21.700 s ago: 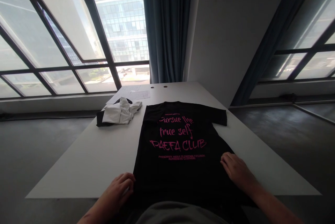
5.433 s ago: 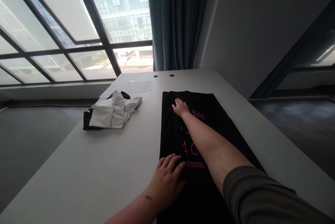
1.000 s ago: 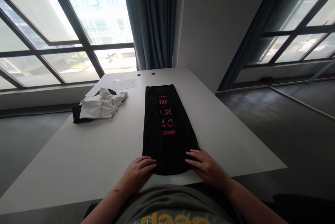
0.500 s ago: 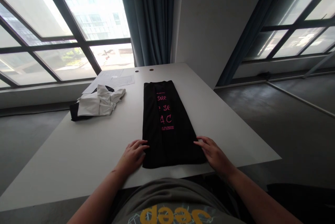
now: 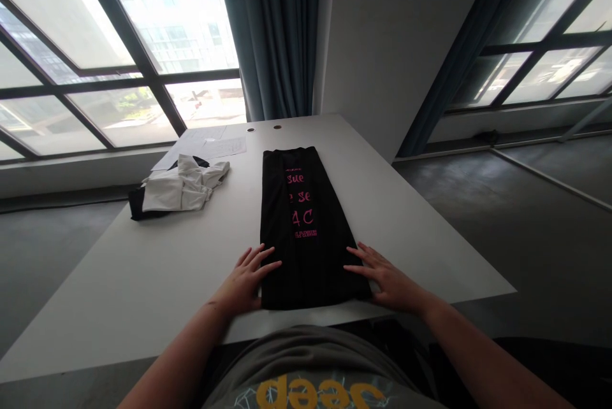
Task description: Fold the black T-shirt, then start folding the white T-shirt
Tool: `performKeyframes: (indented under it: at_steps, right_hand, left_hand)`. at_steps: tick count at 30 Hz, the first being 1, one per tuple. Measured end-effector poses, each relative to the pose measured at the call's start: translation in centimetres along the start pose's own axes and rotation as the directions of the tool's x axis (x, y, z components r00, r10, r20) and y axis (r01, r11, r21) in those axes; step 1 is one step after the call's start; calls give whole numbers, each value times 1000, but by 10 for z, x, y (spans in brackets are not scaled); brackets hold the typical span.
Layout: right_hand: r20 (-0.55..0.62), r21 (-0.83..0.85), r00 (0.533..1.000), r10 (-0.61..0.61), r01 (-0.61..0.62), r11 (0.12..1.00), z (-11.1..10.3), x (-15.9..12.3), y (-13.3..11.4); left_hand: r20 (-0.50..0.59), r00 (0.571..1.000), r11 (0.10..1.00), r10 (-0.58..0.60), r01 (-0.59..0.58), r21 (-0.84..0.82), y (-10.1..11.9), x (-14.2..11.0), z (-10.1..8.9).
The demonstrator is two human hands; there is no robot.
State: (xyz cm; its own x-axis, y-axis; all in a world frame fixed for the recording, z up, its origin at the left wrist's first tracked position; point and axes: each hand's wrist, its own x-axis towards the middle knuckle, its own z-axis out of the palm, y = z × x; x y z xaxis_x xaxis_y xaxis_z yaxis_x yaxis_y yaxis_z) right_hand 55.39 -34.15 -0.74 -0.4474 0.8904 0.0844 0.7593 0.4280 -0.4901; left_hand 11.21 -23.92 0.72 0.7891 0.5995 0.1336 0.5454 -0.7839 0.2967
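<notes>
A black T-shirt with pink lettering lies folded into a long strip, its lower end towards me. On its left edge rests my left hand, fingers spread over the cloth near the bottom corner. My right hand lies opposite on the right edge, fingers likewise apart and flat on the fabric. Neither hand grips the shirt. Both thumbs are near the shirt's lower corners.
The shirt lies on a white table. At the table's left stands a crumpled heap of white and black clothing, with paper sheets behind it. Two cable holes sit at the far edge, before a blue curtain.
My hands have shifted inward over the shirt's edges, and the fingers have spread from a closer pinch at the sides. The shirt's lower end looks slightly narrower.
</notes>
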Motion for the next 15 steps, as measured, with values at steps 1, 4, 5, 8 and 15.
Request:
performKeyframes:
  at_steps: [1,4,5,8,15]
  right_hand:
    - [-19,-8,1000,1,-1,1000,3,1,0]
    - [-166,-15,985,40,-43,999,9,7,-1]
    - [-205,-16,978,40,-44,999,9,10,-3]
    - [-159,-30,986,-44,40,999,6,16,-9]
    - [-18,99,978,-208,209,973,-1,11,-9]
  left_hand:
    - [-5,1000,1000,15,-15,4,0,1,0]
    - [-66,998,1000,0,1,17,0,4,0]
    - [-82,997,1000,-4,5,16,0,4,1]
    - [-42,997,998,65,-66,-16,1,5,2]
    - [66,980,979,190,-184,-84,7,-7,4]
